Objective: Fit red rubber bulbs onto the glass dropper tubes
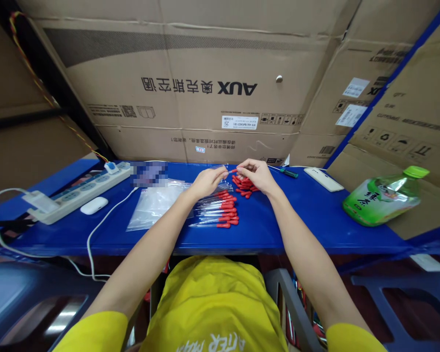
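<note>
Over the blue tabletop my two hands meet, fingertips close together. The fingers of my left hand point(208, 182) are pinched on a thin clear dropper tube, mostly hidden by them. My right hand point(258, 175) pinches a small red rubber bulb point(234, 170) at the tube's end; whether the bulb is fully seated I cannot tell. Below my hands lies a stack of clear droppers with red bulbs point(225, 213), bulbs pointing right. Under my right hand sits a heap of loose red bulbs point(246, 188). Clear plastic bags point(152, 208) lie flat left of the droppers.
A power strip point(84, 190), a white earbud case point(94, 205) and a white cable are on the left. To the right are a green-handled screwdriver point(289, 172), a white phone point(323, 179) and a green tea bottle point(383, 198). Cardboard point(190, 58) walls the back.
</note>
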`<state>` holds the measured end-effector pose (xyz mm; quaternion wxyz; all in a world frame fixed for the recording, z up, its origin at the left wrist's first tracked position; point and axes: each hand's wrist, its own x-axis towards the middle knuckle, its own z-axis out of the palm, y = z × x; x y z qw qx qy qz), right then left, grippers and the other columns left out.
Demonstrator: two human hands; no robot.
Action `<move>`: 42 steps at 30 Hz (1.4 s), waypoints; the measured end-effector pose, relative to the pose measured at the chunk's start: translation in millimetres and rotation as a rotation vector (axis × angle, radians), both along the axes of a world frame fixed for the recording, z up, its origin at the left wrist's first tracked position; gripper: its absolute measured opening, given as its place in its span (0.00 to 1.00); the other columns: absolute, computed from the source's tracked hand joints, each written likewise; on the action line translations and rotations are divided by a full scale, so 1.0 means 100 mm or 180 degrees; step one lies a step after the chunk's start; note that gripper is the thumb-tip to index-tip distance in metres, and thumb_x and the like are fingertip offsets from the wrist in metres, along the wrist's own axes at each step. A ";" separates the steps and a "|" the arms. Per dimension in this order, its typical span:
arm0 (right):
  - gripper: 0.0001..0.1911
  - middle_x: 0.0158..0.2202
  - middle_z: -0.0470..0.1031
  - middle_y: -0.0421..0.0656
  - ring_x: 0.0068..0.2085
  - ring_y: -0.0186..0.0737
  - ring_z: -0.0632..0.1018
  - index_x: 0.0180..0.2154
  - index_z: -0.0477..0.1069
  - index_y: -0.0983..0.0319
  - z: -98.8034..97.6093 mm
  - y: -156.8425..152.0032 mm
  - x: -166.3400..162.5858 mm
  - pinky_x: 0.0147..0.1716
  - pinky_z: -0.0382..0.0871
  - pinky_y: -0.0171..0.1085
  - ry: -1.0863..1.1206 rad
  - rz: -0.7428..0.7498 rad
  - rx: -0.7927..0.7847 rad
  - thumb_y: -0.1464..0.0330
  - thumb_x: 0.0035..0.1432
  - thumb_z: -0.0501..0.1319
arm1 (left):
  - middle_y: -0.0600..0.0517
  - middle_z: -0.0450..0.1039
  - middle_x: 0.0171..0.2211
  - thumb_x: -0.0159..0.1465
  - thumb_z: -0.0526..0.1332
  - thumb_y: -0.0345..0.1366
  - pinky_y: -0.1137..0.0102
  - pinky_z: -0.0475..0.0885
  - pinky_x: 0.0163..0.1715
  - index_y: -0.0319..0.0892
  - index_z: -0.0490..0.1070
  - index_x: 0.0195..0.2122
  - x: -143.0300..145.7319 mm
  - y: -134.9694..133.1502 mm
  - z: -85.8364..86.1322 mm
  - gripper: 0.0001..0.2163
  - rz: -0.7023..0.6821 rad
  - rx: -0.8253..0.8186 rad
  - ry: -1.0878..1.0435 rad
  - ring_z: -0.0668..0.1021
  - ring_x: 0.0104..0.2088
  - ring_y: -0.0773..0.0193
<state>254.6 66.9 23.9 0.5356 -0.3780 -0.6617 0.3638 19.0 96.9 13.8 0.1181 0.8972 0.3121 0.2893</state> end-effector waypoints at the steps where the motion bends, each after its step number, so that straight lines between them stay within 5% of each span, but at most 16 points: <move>1: 0.24 0.28 0.82 0.43 0.28 0.40 0.81 0.34 0.79 0.61 0.00 0.00 -0.01 0.33 0.79 0.40 0.0014 -0.0015 0.0001 0.47 0.50 0.77 | 0.51 0.77 0.32 0.79 0.47 0.47 0.69 0.63 0.36 0.44 0.74 0.42 0.00 -0.01 0.01 0.19 0.0016 0.0019 0.0010 0.79 0.34 0.58; 24: 0.26 0.27 0.82 0.43 0.27 0.40 0.80 0.34 0.78 0.60 0.03 -0.06 -0.10 0.32 0.79 0.40 -0.0085 -0.0038 0.0089 0.45 0.51 0.75 | 0.49 0.77 0.33 0.79 0.46 0.49 0.70 0.63 0.35 0.43 0.72 0.41 0.02 -0.05 0.02 0.21 -0.0105 0.0223 -0.0081 0.78 0.33 0.60; 35: 0.24 0.32 0.84 0.43 0.32 0.42 0.82 0.40 0.80 0.59 0.05 -0.05 -0.06 0.38 0.81 0.43 0.0033 -0.0050 0.0078 0.48 0.51 0.75 | 0.51 0.79 0.32 0.77 0.52 0.52 0.70 0.64 0.36 0.45 0.76 0.45 0.01 -0.03 0.02 0.19 0.0272 0.0246 -0.0354 0.78 0.34 0.60; 42: 0.25 0.29 0.83 0.43 0.30 0.41 0.82 0.35 0.79 0.60 0.04 -0.05 -0.06 0.36 0.81 0.42 0.0007 -0.0019 0.0042 0.46 0.49 0.76 | 0.49 0.83 0.42 0.79 0.48 0.50 0.69 0.66 0.40 0.47 0.76 0.47 -0.01 -0.02 0.02 0.19 0.0036 0.0259 -0.0088 0.82 0.42 0.57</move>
